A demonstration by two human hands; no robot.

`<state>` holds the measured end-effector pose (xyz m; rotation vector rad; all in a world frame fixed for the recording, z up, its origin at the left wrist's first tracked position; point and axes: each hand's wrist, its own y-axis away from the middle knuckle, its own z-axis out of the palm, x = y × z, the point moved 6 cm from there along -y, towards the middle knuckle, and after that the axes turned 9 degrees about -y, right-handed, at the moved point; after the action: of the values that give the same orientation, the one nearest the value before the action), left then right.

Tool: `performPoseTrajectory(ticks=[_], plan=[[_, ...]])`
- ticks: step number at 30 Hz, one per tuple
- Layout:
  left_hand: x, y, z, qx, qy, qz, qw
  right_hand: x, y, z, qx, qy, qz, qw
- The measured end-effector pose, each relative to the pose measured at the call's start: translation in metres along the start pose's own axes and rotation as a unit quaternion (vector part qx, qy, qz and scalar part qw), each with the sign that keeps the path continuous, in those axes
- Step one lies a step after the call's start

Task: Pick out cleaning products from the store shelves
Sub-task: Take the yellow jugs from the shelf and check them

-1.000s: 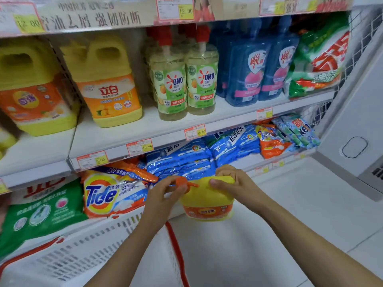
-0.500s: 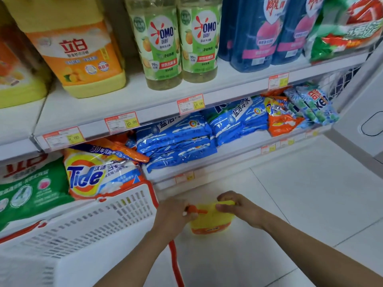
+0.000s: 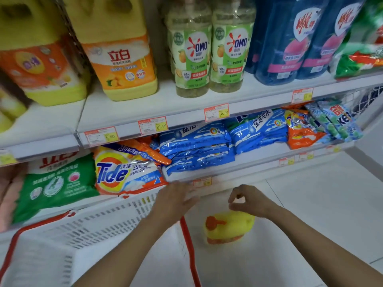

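A squat yellow bottle (image 3: 230,226) with an orange cap (image 3: 212,222) and an orange label band stands on the white floor (image 3: 310,204), just beside the red rim of the white basket (image 3: 103,228). The right hand (image 3: 250,200) hovers above it, fingers loosely curled, holding nothing. The left hand (image 3: 176,198) is spread flat over the basket. Shelf goods include a Tide bag (image 3: 124,172) and OMO bottles (image 3: 191,52); a price tag (image 3: 216,112) reads 10.00.

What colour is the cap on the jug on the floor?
Orange cap on the yellow jug; clearest in the head view.
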<state>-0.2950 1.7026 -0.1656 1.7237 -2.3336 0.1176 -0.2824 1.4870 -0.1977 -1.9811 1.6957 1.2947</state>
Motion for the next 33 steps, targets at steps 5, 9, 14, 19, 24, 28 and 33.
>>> performPoseTrajectory(ticks=[5, 9, 14, 19, 24, 28, 33], plan=[[-0.083, 0.032, -0.136, 0.315, -0.063, -0.007, 0.947, -0.179, -0.014, -0.015, 0.091, -0.128, -0.198, 0.968], [-0.172, 0.06, -0.196, 0.36, -0.119, -0.095, 0.92, -0.306, -0.05, 0.006, 0.079, -0.226, -0.302, 0.923], [-0.252, 0.077, -0.194, 0.224, -0.167, -0.153, 0.948, -0.411, -0.127, 0.043, 0.066, -0.261, -0.306, 0.913], [-0.267, 0.076, -0.186, 0.233, -0.178, -0.126, 0.948, -0.463, -0.186, 0.059, 0.11, -0.307, -0.264, 0.908], [-0.273, 0.074, -0.18, 0.229, -0.185, -0.128, 0.947, -0.481, -0.22, 0.061, 0.149, -0.325, -0.255, 0.898], [-0.274, 0.074, -0.18, 0.222, -0.18, -0.126, 0.95, -0.479, -0.207, 0.067, 0.176, -0.29, -0.284, 0.897], [-0.274, 0.09, -0.189, 0.242, -0.092, -0.111, 0.96, -0.472, -0.162, 0.078, 0.218, -0.189, -0.404, 0.868]])
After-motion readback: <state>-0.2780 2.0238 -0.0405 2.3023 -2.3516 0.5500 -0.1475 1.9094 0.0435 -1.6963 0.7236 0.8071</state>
